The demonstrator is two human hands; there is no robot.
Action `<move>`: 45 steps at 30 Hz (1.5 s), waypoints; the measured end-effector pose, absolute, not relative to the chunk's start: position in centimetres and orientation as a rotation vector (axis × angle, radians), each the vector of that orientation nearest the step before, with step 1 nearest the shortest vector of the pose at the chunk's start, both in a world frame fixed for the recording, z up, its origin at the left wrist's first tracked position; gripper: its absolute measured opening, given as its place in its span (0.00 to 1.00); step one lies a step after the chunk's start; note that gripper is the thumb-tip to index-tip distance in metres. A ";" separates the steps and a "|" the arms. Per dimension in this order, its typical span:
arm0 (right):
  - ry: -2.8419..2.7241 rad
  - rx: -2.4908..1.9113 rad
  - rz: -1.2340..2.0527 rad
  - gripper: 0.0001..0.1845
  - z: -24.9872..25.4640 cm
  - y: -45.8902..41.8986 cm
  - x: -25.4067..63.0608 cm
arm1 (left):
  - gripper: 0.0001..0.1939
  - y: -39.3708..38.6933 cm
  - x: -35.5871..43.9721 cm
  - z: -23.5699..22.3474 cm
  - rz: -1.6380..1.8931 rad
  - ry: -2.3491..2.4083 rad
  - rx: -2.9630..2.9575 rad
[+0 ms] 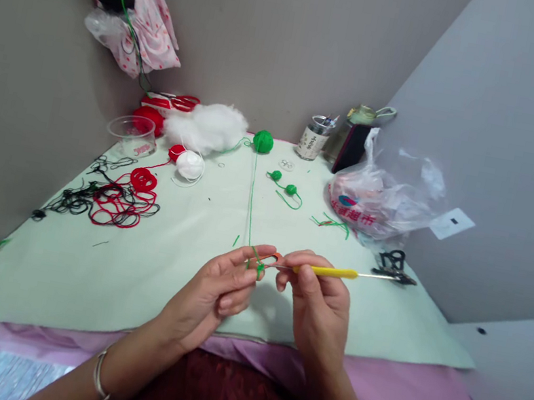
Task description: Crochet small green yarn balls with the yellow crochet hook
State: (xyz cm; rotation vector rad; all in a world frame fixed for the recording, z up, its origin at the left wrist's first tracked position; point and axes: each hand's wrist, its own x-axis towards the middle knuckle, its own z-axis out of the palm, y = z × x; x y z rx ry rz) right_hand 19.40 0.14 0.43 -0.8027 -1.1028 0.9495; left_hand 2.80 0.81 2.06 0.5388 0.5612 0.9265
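My left hand [226,282] pinches a small piece of green crochet work [260,270] between thumb and fingers, above the front of the table. A strand of green yarn [251,197] runs from it back to a green yarn ball [263,141]. My right hand [319,299] grips a crochet hook [329,272] by its yellow handle. The hook's thin metal tip reaches left to the green work; whether it sits inside a stitch I cannot tell. A small orange bit [276,257] shows between the hands, partly hidden by fingers.
Tangled red yarn [126,206] and black yarn [78,198] lie left, near a clear plastic cup [138,144]. White stuffing [207,126] is behind. Two small green balls [290,190] lie centre-right. A plastic bag [375,198], phone [352,149], pen jar [314,138] and black scissors [394,267] are right.
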 end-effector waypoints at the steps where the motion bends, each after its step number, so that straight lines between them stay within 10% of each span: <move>1: -1.073 -0.802 0.963 0.09 0.6 0.2 19.5 | 0.17 0.9 2.7 2.0 0.919 0.536 0.529; 20: -1.248 -0.806 0.975 0.12 0.6 -0.4 19.9 | 0.15 0.6 2.8 2.0 1.067 0.769 0.826; 30: -1.927 -0.839 -0.118 0.23 -0.7 -1.4 19.7 | 0.27 0.5 3.2 1.7 1.078 0.762 0.732; 45: -1.255 -0.742 0.987 0.10 -0.1 -0.4 19.1 | 0.25 0.3 3.1 2.3 0.977 0.670 0.695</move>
